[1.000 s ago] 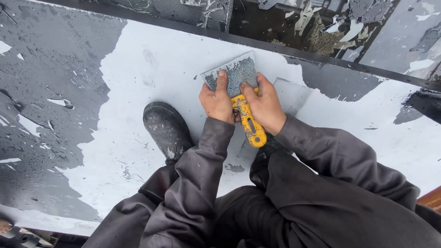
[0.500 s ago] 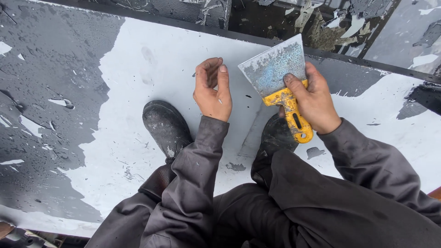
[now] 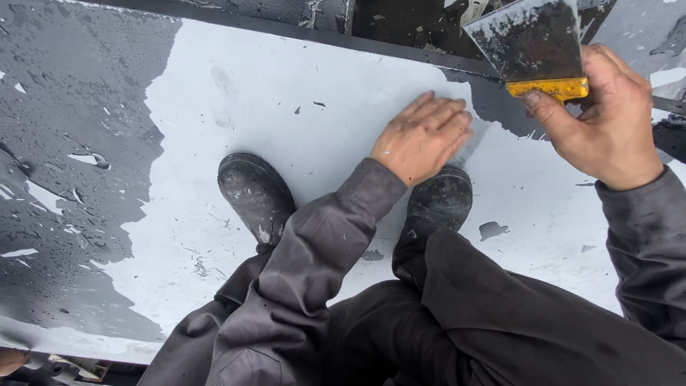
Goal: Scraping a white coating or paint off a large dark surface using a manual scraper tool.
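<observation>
Left hand [image 3: 423,137] flat on panel [image 3: 286,93]; scraper [image 3: 532,46] right, raised.

2 dark boots [image 3: 257,196] stand on the white, paint-flecked surface [image 3: 179,129].

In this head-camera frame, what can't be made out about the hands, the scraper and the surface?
- Scraper: handle hidden inside the right hand; blade top cut off by the frame's upper edge.
- Left hand: palm faces down, so contact with the white surface underneath is hidden.
- Right boot: heel covered by the trouser leg.
- Bottom-left corner: objects cropped, too small to identify.
</observation>
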